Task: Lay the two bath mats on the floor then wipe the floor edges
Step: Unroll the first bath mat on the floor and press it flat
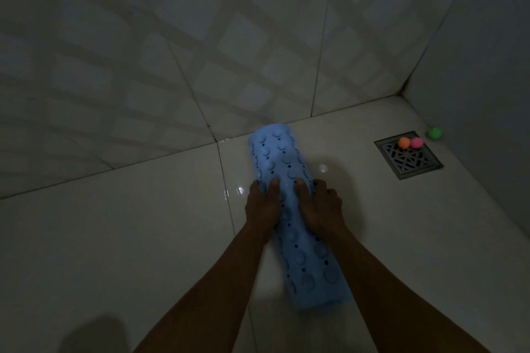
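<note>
A light blue rubber bath mat point(275, 155), rolled into a tube with round bumps and small holes, lies on the pale tiled floor point(114, 238). Its far end touches the foot of the wall. My left hand point(262, 205) grips the roll from its left side, with the fingers curled over the top. My right hand point(321, 205) grips it from the right side in the same way. Both hands sit at about the middle of the roll. Only one mat is in view.
A square metal floor drain point(413, 163) sits at the right near the corner, with an orange ball point(404, 142) and a pink ball point(416, 142) on it. A green ball point(434, 133) lies against the right wall. Tiled walls meet at the far right corner. The floor looks wet.
</note>
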Demonstrator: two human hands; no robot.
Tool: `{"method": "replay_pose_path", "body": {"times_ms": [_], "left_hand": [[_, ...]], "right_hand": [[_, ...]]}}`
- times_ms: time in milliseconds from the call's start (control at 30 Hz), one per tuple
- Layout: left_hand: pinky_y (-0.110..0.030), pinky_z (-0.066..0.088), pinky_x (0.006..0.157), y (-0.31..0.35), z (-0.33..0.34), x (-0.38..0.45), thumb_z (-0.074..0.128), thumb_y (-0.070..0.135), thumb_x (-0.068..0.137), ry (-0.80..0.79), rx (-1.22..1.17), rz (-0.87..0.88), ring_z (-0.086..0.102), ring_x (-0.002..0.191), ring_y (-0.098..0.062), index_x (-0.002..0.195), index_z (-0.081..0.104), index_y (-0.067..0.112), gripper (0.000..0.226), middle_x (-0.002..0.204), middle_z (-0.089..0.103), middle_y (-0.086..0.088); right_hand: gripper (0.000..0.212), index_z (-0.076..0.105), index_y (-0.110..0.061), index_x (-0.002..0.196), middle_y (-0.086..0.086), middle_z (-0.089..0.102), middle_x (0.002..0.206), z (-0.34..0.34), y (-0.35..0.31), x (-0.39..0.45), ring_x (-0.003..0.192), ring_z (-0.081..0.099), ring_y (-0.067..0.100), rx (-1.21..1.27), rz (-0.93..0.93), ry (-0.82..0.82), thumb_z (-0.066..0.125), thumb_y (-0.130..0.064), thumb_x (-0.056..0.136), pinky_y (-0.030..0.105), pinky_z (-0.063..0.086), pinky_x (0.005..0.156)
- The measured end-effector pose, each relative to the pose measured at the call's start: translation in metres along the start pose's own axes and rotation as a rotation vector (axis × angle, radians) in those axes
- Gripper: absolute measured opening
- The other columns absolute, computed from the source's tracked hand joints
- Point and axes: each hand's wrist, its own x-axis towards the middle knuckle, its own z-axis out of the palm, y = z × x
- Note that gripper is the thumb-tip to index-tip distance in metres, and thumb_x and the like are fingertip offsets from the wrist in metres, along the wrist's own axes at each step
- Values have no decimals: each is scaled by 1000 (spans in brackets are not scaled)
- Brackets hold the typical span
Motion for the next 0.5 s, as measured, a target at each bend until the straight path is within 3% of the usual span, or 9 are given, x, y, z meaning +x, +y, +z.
{"method": "replay_pose_path", "body": {"times_ms": [67,200,267,367,433,500], "left_hand": [[-46,52,102,1,-7,-2,57,58,94,4,18,-21,61,115,-25,142,48,16,63,126,60,-2],[-53,52,102,-1,-24,-7,62,63,88,-49,15,-55,60,122,-30,150,40,16,81,133,59,-6],[-53,54,98,-10,-31,-9,61,79,73,-49,40,-36,62,119,-30,146,46,23,93,138,61,-7],[-53,56,95,-28,-44,-11,59,90,59,-43,42,-8,67,112,-28,130,56,29,94,128,68,-5],[-53,55,98,-37,-55,-13,57,92,57,-28,17,-31,65,115,-29,135,55,26,102,131,66,-6],[-52,52,101,-42,-69,-16,52,95,56,1,15,-44,62,120,-30,142,52,21,113,137,61,-9]], "right_hand": [[66,30,-18,150,17,42,148,4,-3,-4,133,41,38,15,-15,5,28,-61,100,50,34,113],[54,38,-21,142,14,55,135,10,-6,-10,118,55,35,34,-56,23,31,-54,100,49,46,101],[51,40,-24,140,14,56,131,11,-11,-16,115,57,35,21,-75,28,38,-54,98,49,48,99],[45,45,-28,130,15,57,125,16,-20,-23,103,62,32,39,-139,1,48,-52,92,44,53,90],[33,48,-26,127,13,59,123,26,-27,-29,97,62,27,16,-180,-29,48,-40,97,35,51,82],[28,49,-25,129,10,56,125,38,-32,-36,103,60,27,-45,-242,-46,45,-27,101,34,46,83]]}}
